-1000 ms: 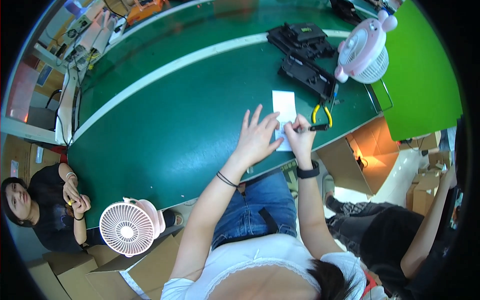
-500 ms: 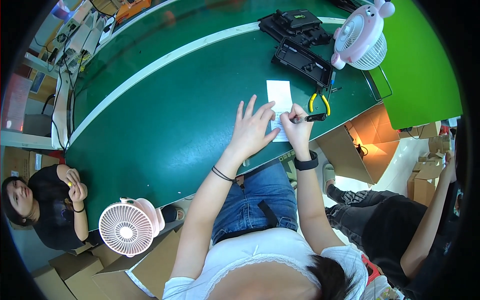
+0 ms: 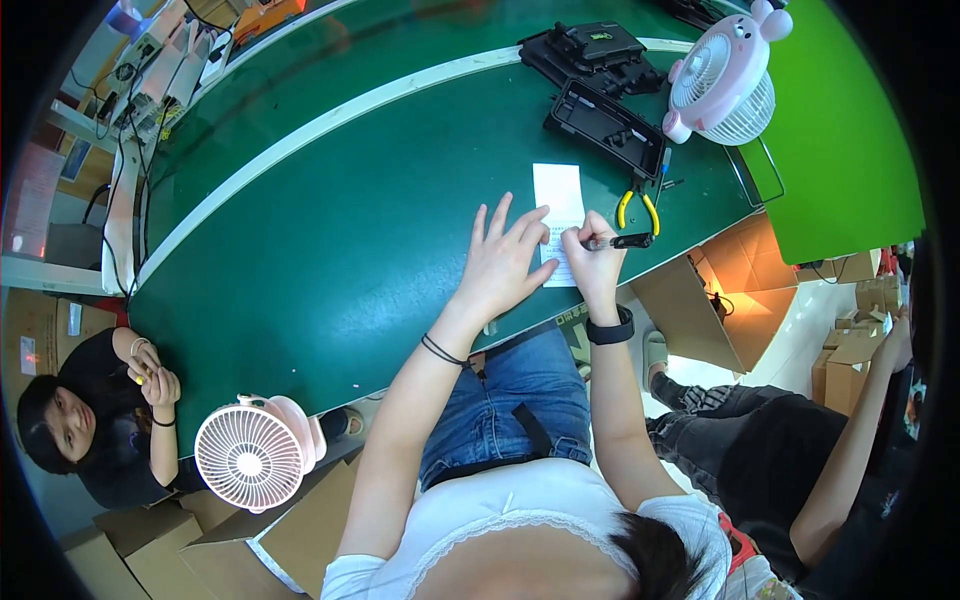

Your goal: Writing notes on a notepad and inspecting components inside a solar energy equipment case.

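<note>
A narrow white slip of paper point(image 3: 557, 190) with printed lines lies on the green tabletop point(image 3: 340, 240). My right hand point(image 3: 596, 258) is closed around a black pen point(image 3: 625, 241), resting over the slip's lower right part; the pen's writing tip is hidden by my fingers. With fingers spread, my left hand point(image 3: 503, 252) lies flat, its thumb and fingertips on the slip's left edge. Pliers with yellow handles point(image 3: 638, 209) lie just right of the paper, beside a small blue-tipped tool point(image 3: 666, 165).
Beyond the pliers are an open black plastic case point(image 3: 606, 128), more black housings point(image 3: 590, 55) and a pink-white fan point(image 3: 722, 78). Another pink fan point(image 3: 250, 455) stands at the near left edge. One person sits at left, another at right beside an open cardboard box point(image 3: 700, 310).
My hands keep almost the same pose on the slip, the right one shifting only slightly. At the left, the other person's head has turned and moved a little nearer the table.
</note>
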Tool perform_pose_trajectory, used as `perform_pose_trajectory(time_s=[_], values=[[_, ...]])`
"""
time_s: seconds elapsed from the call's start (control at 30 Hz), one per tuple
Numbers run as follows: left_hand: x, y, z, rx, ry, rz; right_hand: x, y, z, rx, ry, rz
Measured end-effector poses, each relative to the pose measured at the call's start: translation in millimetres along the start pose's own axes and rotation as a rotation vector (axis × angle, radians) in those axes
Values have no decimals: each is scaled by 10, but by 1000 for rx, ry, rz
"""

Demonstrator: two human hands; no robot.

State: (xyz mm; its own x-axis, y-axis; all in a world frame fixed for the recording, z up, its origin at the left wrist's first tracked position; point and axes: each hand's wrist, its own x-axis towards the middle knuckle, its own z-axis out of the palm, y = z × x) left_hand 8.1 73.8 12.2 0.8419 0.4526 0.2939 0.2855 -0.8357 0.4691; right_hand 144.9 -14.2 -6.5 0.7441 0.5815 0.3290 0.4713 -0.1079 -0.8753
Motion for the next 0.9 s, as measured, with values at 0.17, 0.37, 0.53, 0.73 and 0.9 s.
perform_pose_trajectory(time_s=[0.17, 0.37, 0.53, 0.73, 0.9], values=[[-4, -2, 10, 2, -1, -1, -10, -56, -13, 17, -5, -3], [-3, 8, 5, -2, 2, -1, -8, -87, -12, 61, -7, 34], [-1, 7, 12, -13, 4, -3, 6, -17, -45, -6, 9, -6], [2, -3, 18, -17, 8, 0, 1, -48, -19, 3, 13, 11], [0, -10, 17, -6, 9, 1, -1, -31, -6, 42, 9, 24]])
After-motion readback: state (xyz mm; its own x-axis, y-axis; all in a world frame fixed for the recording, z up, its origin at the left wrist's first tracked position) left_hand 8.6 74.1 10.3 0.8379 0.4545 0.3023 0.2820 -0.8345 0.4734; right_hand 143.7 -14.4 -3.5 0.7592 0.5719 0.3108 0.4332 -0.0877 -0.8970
